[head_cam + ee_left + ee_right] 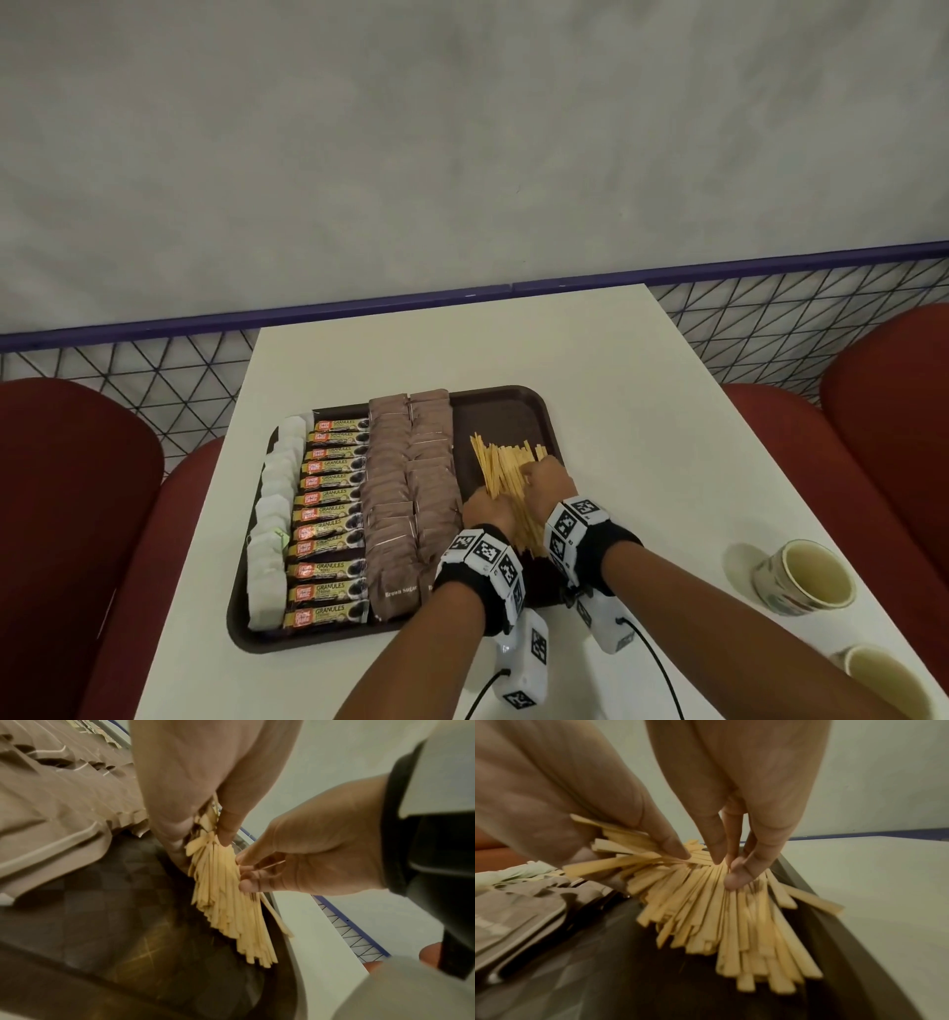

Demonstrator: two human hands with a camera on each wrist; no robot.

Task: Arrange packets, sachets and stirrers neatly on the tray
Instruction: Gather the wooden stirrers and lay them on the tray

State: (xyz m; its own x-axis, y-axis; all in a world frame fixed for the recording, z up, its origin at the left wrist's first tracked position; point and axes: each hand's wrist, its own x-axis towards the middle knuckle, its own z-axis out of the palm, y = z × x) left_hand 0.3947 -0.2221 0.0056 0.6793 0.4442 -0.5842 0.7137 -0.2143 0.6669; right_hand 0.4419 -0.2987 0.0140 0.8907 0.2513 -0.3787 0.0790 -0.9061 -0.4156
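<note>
Both hands, left hand (485,509) and right hand (545,482), curl around a fanned bundle of wooden stirrers (506,475) on the tray's (513,406) right side; light, stiff and slippery, they seem best squeezed mid-length.

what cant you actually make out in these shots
- Head view: near ends of the stirrers are hidden under the left hand and right hand.
- Head view: print on the coffee sachets is mostly too small to read.
- Head view: second paper cup is cut off by the frame edge.
</note>
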